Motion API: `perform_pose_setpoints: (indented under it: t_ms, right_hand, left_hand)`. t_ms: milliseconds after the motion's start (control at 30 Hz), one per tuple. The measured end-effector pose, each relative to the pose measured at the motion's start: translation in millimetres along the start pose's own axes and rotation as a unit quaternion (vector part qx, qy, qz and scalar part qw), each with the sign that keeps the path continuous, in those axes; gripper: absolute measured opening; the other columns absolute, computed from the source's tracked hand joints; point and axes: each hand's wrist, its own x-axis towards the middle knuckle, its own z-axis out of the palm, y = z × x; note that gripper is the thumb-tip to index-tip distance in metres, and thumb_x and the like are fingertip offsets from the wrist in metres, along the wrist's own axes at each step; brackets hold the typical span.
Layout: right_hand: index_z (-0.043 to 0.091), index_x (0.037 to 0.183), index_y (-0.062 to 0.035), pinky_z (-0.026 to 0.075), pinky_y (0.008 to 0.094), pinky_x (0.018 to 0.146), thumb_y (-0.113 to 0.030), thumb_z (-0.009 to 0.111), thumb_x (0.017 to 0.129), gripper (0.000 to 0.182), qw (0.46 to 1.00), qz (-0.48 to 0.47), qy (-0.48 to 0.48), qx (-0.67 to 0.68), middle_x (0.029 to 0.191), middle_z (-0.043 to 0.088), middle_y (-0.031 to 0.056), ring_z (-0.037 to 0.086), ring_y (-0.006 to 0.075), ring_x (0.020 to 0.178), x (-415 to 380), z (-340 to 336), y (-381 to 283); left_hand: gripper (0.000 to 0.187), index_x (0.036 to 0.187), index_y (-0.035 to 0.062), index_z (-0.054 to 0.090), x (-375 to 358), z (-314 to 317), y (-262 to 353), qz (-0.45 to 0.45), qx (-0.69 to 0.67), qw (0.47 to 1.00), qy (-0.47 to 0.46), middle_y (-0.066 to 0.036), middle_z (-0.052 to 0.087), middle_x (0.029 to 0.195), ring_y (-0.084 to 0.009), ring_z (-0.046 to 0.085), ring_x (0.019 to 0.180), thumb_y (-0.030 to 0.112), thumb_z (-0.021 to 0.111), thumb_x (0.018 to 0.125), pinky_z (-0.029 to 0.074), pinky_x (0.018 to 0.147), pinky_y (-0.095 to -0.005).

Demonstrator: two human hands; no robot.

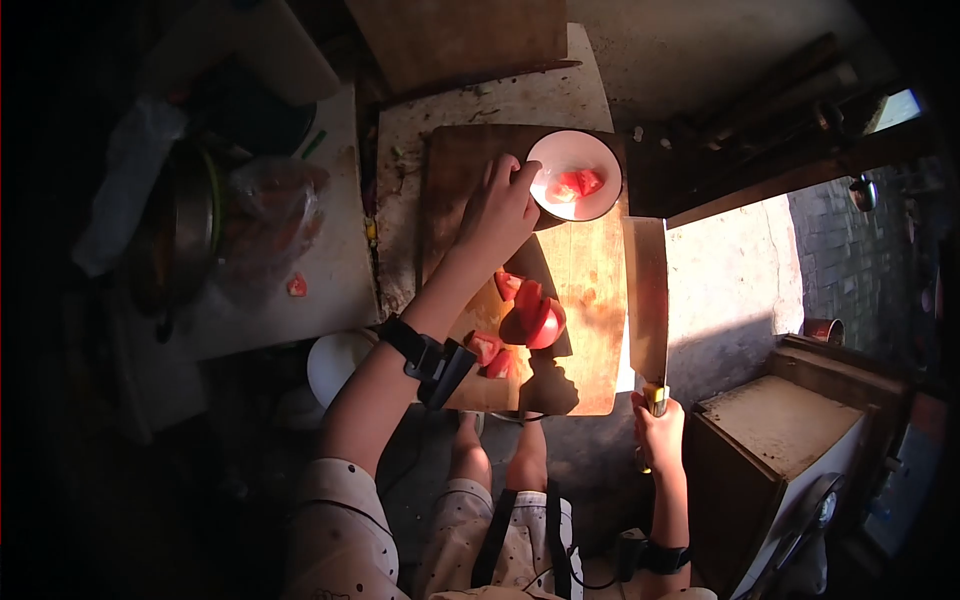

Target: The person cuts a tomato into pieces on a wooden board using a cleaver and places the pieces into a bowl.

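Note:
My left hand is closed on the near left rim of a white bowl at the far end of the wooden cutting board. Red tomato pieces lie inside the bowl. My right hand grips the yellow-and-dark handle of a kitchen knife. Its long, broad blade points away from me, just past the board's right edge. On the middle of the board sit larger tomato chunks, and smaller tomato wedges lie nearer to me on the left.
To the left, a plastic bag and a metal pot stand on a side table, with a small tomato piece near its edge. A white basin is below. A wooden cabinet stands at the right.

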Motion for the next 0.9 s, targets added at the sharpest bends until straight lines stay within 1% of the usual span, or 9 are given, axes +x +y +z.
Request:
perform_pose_setpoints:
  t_ms: [67, 133, 233, 333, 367, 467, 533, 800, 900]
  right_hand:
    - [0.051, 0.066, -0.0014, 0.027, 0.0219, 0.036, -0.011, 0.059, 0.076, 0.016, 1.000, 0.010, 0.002, 0.011, 0.047, 0.042, -0.0018, 0.035, 0.0039, 0.039, 2.5, 2.7, -1.2]
    - [0.051, 0.065, -0.0018, 0.026, 0.0218, 0.035, -0.012, 0.059, 0.076, 0.017, 1.000, -0.004, -0.009, 0.022, 0.047, 0.041, -0.0020, 0.034, 0.0037, 0.038, 8.3, 5.2, 5.4]
    - [0.050, 0.064, -0.0008, 0.027, 0.0222, 0.036, -0.012, 0.059, 0.076, 0.019, 1.000, 0.009, -0.013, 0.010, 0.046, 0.041, -0.0015, 0.034, 0.0039, 0.039, 12.4, 9.1, 5.0]
    - [0.050, 0.065, 0.0009, 0.030, 0.0234, 0.039, -0.013, 0.060, 0.075, 0.020, 1.000, -0.002, 0.000, -0.006, 0.047, 0.042, 0.0003, 0.035, 0.0047, 0.042, 11.8, 13.1, 9.6]
    - [0.050, 0.066, 0.0015, 0.031, 0.0240, 0.040, -0.014, 0.060, 0.075, 0.020, 1.000, -0.010, 0.006, -0.015, 0.047, 0.042, 0.0012, 0.035, 0.0051, 0.043, 11.4, 13.7, 10.1]
    - [0.050, 0.067, 0.0022, 0.032, 0.0248, 0.042, -0.014, 0.060, 0.074, 0.020, 0.999, -0.036, 0.021, -0.030, 0.048, 0.042, 0.0023, 0.036, 0.0058, 0.045, 13.0, 13.6, 21.1]
    - [0.051, 0.067, 0.0022, 0.033, 0.0251, 0.042, -0.014, 0.060, 0.074, 0.020, 0.998, -0.052, 0.027, -0.033, 0.048, 0.042, 0.0026, 0.036, 0.0060, 0.046, 14.0, 12.5, 25.4]
    - [0.052, 0.065, 0.0006, 0.029, 0.0223, 0.038, -0.014, 0.060, 0.075, 0.020, 0.999, 0.025, -0.002, 0.041, 0.047, 0.043, -0.0011, 0.036, 0.0043, 0.041, 6.0, 8.2, 13.3]
    - [0.052, 0.064, 0.0006, 0.028, 0.0223, 0.037, -0.013, 0.060, 0.075, 0.020, 0.999, 0.028, 0.003, 0.043, 0.047, 0.043, -0.0014, 0.037, 0.0044, 0.040, 6.1, 7.1, 15.7]
  left_hand:
    - [0.043, 0.110, 0.0080, 0.044, -29.2, -8.7, -13.1, -0.029, -0.050, 0.986, -0.157, -0.013, 0.041, 0.102, -0.0276, 0.044, 0.095, 0.002, 0.053, 0.068, 0.042, 0.077, -0.0334]
    - [0.045, 0.109, 0.0067, 0.044, -63.1, -15.5, -5.7, -0.031, -0.039, 0.970, -0.237, -0.013, 0.041, 0.103, -0.0278, 0.044, 0.095, 0.002, 0.055, 0.066, 0.041, 0.078, -0.0351]
    - [0.047, 0.108, 0.0047, 0.042, -91.5, -1.4, -5.8, 0.030, 0.036, 0.973, -0.227, -0.013, 0.040, 0.107, -0.0277, 0.042, 0.099, 0.004, 0.057, 0.063, 0.039, 0.079, -0.0382]
    - [0.049, 0.107, 0.0026, 0.041, -99.4, 19.8, -8.0, 0.018, 0.122, 0.966, -0.228, -0.015, 0.038, 0.111, -0.0282, 0.039, 0.103, 0.005, 0.058, 0.061, 0.037, 0.081, -0.0411]
    - [0.049, 0.107, 0.0016, 0.040, -102.2, 28.5, -9.6, 0.012, 0.142, 0.973, -0.181, -0.015, 0.039, 0.107, -0.0297, 0.038, 0.102, 0.003, 0.057, 0.060, 0.038, 0.079, -0.0409]
    - [0.047, 0.105, 0.0012, 0.040, -100.3, 24.1, -7.0, -0.060, 0.066, 0.971, -0.222, -0.016, 0.040, 0.099, -0.0313, 0.039, 0.097, 0.000, 0.055, 0.060, 0.038, 0.079, -0.0396]
    - [0.046, 0.103, 0.0010, 0.040, -103.3, 22.5, -9.2, -0.057, 0.062, 0.972, -0.218, -0.016, 0.040, 0.096, -0.0323, 0.039, 0.094, -0.001, 0.054, 0.060, 0.038, 0.078, -0.0392]
    - [0.032, 0.088, 0.0012, 0.040, -119.7, 20.1, -19.2, -0.082, 0.097, 0.976, -0.174, -0.018, 0.038, 0.093, -0.0356, 0.039, 0.088, -0.004, 0.053, 0.059, 0.038, 0.078, -0.0403]
    - [0.031, 0.085, 0.0024, 0.040, -113.1, 13.8, -14.7, -0.148, 0.062, 0.974, -0.162, -0.017, 0.038, 0.091, -0.0349, 0.039, 0.088, -0.004, 0.054, 0.058, 0.037, 0.078, -0.0400]
